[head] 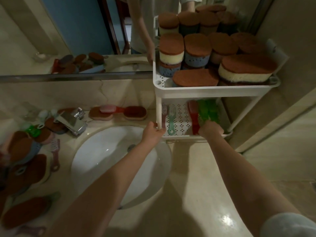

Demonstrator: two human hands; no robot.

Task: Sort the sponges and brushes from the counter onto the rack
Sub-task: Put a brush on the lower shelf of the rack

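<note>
right hand [211,130] closed around the near end of a green brush [207,111], fingers wrapped over it, brush lying on the lower shelf [181,117] of the white rack [212,91]. just left of the green brush, touching or nearly so, a red brush [194,115] on the same shelf. further left on that shelf, side by side: a pink comb brush [164,113] and a teal comb brush [171,120], handles toward the near edge.

left hand [152,132] curled at the near left corner of the lower shelf, fingertips against the rack post [159,112]; grip on the post or mere contact cannot be told.

upper shelf [213,87] filled with brown-topped sponges [196,47], stacked in columns with cream, blue and pink bodies; one large cream sponge [246,71] lying flat at right, another brown one [195,77] flat at front.

on the counter [196,177] behind the sink [109,159]: two oval brown sponges [135,113] with a pink and red brush [111,109] across them, beside the chrome tap [73,120]. left of the sink: a heap of brown sponges [25,165], a pink comb brush [55,154] and a green item [32,130], details blurred.
</note>
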